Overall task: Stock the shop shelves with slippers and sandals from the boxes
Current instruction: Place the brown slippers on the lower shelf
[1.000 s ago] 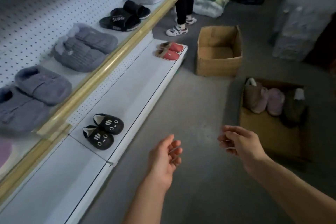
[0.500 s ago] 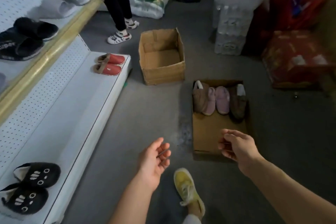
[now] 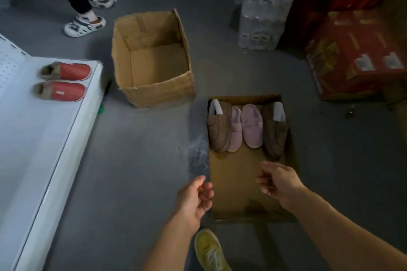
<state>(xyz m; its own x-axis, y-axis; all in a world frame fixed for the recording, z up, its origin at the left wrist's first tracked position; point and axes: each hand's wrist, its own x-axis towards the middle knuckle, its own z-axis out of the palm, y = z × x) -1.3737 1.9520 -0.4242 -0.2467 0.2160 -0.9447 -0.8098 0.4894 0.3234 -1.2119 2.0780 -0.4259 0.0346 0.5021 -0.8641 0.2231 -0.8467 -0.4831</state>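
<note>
A shallow cardboard box [image 3: 233,182] lies on the grey floor with a pair of pink slippers [image 3: 251,126] between two brown slippers [image 3: 220,130] at its far end. My left hand [image 3: 195,199] hovers at the box's near left edge, fingers loosely curled and holding nothing. My right hand [image 3: 278,181] hangs over the bare near half of the box, also holding nothing. A pair of red slippers [image 3: 63,82] sits on the white bottom shelf [image 3: 37,138] at left.
An open, empty cardboard box [image 3: 152,59] stands beyond the shelf end. Another person's legs [image 3: 83,6] are at the far left. Shrink-wrapped water bottles [image 3: 262,6] and a red carton [image 3: 356,55] stand at right. My yellow shoe [image 3: 209,251] is by the box.
The view has swung right and down, away from the shelves toward the slipper box. Both hands have come closer to the box, holding nothing.
</note>
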